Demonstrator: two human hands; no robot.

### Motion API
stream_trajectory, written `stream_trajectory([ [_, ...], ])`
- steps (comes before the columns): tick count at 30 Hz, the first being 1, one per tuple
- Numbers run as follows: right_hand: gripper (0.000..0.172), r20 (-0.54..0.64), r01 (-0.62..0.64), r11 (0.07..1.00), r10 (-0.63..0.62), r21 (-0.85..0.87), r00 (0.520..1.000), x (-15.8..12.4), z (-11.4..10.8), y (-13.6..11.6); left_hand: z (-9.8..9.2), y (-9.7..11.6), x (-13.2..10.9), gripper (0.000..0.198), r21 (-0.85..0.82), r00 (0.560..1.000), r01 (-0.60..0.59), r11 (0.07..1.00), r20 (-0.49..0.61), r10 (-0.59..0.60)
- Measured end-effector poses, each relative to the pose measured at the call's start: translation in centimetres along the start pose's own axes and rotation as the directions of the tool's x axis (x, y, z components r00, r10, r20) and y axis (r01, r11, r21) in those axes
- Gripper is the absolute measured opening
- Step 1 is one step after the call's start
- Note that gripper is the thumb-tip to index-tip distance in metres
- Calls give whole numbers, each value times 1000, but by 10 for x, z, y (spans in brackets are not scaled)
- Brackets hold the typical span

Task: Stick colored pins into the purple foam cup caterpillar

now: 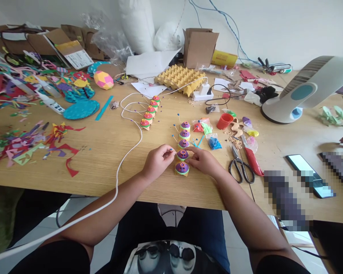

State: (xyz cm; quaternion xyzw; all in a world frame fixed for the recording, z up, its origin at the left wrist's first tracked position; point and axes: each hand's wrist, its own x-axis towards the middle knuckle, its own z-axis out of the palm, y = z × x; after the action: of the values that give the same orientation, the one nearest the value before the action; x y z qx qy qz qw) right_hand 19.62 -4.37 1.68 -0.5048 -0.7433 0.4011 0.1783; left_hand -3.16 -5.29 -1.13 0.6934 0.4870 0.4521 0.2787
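A strip of egg-carton cups (183, 143) lies lengthwise before me, topped with purple clay, orange rings and green edging. Thin sticks with blue heads stand out from the sides of its farther cups. My left hand (159, 161) pinches a small blue-headed stick (171, 150) against the left side of the second-nearest cup. On the opposite side, my right hand (202, 161) grips that same cup between forefinger and thumb. Farther off to the left lies a similar strip with red-topped cups (150, 112).
Black-handled scissors (240, 165) and a red-handled knife (254, 161) lie to the right, near a phone (310, 175). Bags of clay, including a blue one (214, 142), surround a red cup (224, 121). A white cable (120, 163) crosses the left side. A white fan (300, 91) stands right.
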Motion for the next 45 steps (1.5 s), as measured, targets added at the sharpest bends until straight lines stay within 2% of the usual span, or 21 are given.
stream_trajectory([
  [13,55,-23,-11,999,11,-34,1000,-1,2,-5,0,0,0,9,-27,1000,9,1000,-5,-9],
  [25,50,-52,-24,996,20,-86,998,-2,3,-11,-2,2,1,11,-81,999,46,996,-24,-48],
  [45,48,-58,-33,997,29,-73,998,-2,3,-11,-2,2,0,9,-30,1000,23,999,-8,-23],
])
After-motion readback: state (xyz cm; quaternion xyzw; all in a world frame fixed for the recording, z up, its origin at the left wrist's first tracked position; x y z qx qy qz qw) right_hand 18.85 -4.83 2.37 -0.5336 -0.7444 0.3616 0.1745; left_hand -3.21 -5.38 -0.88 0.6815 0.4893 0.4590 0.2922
